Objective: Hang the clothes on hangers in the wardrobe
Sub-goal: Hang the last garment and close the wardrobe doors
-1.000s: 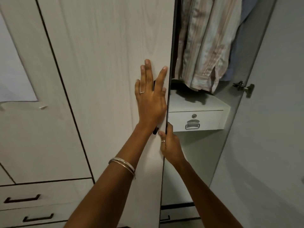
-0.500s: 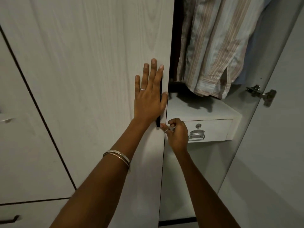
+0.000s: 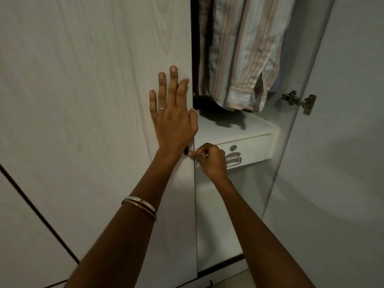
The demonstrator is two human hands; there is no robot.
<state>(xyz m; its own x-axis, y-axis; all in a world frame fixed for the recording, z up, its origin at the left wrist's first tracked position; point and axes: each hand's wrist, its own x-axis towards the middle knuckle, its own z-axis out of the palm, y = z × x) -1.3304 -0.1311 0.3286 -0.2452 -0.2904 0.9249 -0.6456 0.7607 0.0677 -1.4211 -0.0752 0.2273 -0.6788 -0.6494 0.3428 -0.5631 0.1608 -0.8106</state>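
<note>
Left hand (image 3: 173,119) flat, fingers straight on wardrobe door (image 3: 93,100); right hand (image 3: 212,160) fingers curled at door's edge, contents unclear

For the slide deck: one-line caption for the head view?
Left hand flat on the closed wardrobe door, right hand curled at its edge; striped shirt hangs inside.

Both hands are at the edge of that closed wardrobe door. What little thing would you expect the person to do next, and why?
Probably turn or work whatever the right hand pinches at the door edge; it looks like a key or latch, too small to tell. The left hand lies flat on the closed door, as if steadying it. The other door already stands open, showing a striped shirt hanging inside.
</note>
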